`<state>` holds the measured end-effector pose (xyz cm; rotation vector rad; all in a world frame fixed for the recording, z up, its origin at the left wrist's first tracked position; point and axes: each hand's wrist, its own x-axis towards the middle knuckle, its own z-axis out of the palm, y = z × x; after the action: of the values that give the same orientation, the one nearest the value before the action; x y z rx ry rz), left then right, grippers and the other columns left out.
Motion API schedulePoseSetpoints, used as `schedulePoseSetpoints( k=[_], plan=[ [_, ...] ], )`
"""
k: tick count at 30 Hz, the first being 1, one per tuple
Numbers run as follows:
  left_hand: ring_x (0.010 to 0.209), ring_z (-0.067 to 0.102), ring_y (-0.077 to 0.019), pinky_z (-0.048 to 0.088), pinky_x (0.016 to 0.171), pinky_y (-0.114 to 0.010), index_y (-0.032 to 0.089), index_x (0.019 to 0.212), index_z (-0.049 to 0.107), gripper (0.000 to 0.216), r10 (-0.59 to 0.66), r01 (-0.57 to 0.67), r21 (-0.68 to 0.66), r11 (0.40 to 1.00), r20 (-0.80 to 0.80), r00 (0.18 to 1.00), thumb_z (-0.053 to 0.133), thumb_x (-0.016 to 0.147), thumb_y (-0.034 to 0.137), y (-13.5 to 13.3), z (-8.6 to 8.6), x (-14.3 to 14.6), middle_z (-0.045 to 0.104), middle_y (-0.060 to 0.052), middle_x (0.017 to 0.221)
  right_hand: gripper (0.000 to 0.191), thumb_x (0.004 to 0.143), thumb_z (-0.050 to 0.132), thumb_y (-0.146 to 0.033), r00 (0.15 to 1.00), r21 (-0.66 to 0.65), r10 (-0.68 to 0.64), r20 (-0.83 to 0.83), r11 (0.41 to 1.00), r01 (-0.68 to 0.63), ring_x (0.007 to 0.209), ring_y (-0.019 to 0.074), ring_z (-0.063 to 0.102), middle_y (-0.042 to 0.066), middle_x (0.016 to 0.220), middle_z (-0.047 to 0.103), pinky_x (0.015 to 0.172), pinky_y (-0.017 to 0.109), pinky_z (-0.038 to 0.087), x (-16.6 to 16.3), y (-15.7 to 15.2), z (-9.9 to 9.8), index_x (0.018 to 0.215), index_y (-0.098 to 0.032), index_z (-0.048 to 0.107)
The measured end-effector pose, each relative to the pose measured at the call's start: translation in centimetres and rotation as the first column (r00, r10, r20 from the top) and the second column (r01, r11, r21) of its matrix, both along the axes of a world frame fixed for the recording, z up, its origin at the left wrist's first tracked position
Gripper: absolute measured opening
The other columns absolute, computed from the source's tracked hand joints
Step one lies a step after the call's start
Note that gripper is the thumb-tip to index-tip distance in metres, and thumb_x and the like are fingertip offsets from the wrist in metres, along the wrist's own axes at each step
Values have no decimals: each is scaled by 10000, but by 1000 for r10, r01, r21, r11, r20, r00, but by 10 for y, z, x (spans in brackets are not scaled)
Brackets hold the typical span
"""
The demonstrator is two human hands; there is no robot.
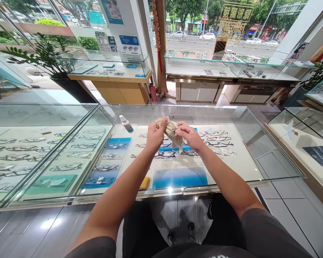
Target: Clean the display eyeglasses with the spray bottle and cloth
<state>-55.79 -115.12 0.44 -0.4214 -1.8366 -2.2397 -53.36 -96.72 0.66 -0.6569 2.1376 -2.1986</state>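
Both my hands are raised over a glass display counter (231, 118) full of eyeglasses. My left hand (155, 135) is closed on a beige cleaning cloth (173, 133), thumb pressed on its top. My right hand (188, 135) pinches the same cloth from the right. A thin pair of glasses (172, 123) is wrapped in the cloth between the hands; only a bit of wire frame shows. A small spray bottle (126, 124) stands on the glass to the left of my left hand.
Rows of eyeglasses (216, 141) lie under the glass, with a yellow block (145, 182) near the front edge. A second showcase (29, 154) adjoins on the left, another (307, 143) on the right. More counters and a potted plant (47, 57) stand by the windows.
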Motion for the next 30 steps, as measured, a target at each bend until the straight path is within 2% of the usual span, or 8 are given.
schedulePoseSetpoints(
  k=[4,7,11,16,20,23,26,30],
  plan=[
    [766,683,-174,547,728,-301,196,1036,769,539,-193,190,55,980,47,980,909,822,671,-3,0,-4,768,-51,898,390,857,815,-612,999,-72,-42,14,996,43,1218,275,582,62,1205,643,1167,428,429,-4,0,-1,761,-238,755],
    [837,721,-178,575,785,-300,220,1185,743,613,-243,238,81,968,63,968,1019,729,524,1,0,-1,791,-53,1019,404,856,804,-624,998,-84,-43,49,995,47,1145,258,575,53,1165,617,1079,403,477,-2,-5,-5,764,-236,742],
    [736,662,-155,546,714,-281,197,956,716,533,-113,112,47,993,35,993,1020,709,559,8,1,8,741,-17,846,392,889,779,-598,998,-54,-17,57,998,20,1100,242,570,50,1214,623,999,373,490,3,-10,-8,768,-229,727],
    [668,587,-154,480,642,-294,194,813,704,558,25,-25,-8,1000,-23,999,849,855,731,6,2,8,685,-23,747,382,898,774,-585,999,-56,7,33,998,-5,1090,237,583,59,1216,624,1031,387,481,4,-10,-8,772,-227,741],
    [728,652,-183,520,693,-314,193,904,753,558,-152,152,-30,988,-5,988,768,922,750,-2,4,0,741,-52,807,368,868,807,-589,998,-97,-38,43,994,42,1184,263,587,59,1226,643,1103,406,465,-1,-6,-7,780,-236,755],
    [830,718,-212,564,772,-328,200,1074,766,550,-250,250,-5,968,13,968,927,809,654,-1,6,1,789,-63,929,381,840,825,-611,996,-131,-61,69,989,70,1181,265,592,50,1168,638,1110,406,466,-3,-5,-7,789,-239,758],
    [776,685,-180,544,745,-299,202,1046,751,584,-183,183,30,983,-3,983,1040,680,555,5,6,8,765,-27,883,410,847,815,-640,996,-123,-51,77,991,60,1141,255,592,49,1177,633,1058,393,485,0,-8,-8,797,-238,756],
    [646,571,-137,467,633,-285,200,823,688,522,14,-13,19,1000,-30,999,921,810,667,12,3,15,665,3,731,460,883,782,-688,999,-61,-16,31,998,17,1087,244,583,55,1159,611,1000,382,513,9,-16,-8,787,-239,749]
  ],
)
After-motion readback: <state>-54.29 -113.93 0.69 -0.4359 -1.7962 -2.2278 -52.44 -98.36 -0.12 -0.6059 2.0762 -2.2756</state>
